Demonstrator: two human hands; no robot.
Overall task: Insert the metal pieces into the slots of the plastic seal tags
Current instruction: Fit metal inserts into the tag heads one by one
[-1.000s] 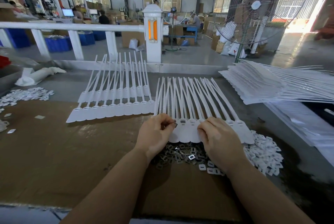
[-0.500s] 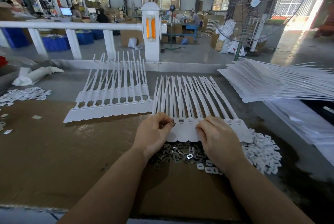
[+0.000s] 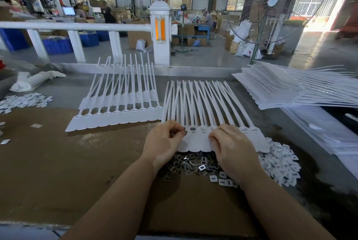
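1. The left hand [image 3: 163, 141] is pinching a small metal piece [image 3: 185, 133] between thumb and fingertips, holding it at the left end of a strip of plastic seal tags [image 3: 199, 139].
2. The right hand [image 3: 232, 148] is lying on the same strip with its fingers curled down, pressing the tag heads against the tabletop [image 3: 58, 162]; whether it is gripping anything cannot be told.
3. The strip is lying flat just beyond both hands, its long tails fanning away from the person.
4. A pile of metal pieces [image 3: 191, 164] is sitting between the wrists, just below the strip.
5. A heap of small white plastic parts [image 3: 279, 164] is lying to the right of that pile.
6. Two more rows of seal tags [image 3: 120, 110] are lying to the left, and a stack of tag strips [image 3: 286, 88] is resting at the far right.
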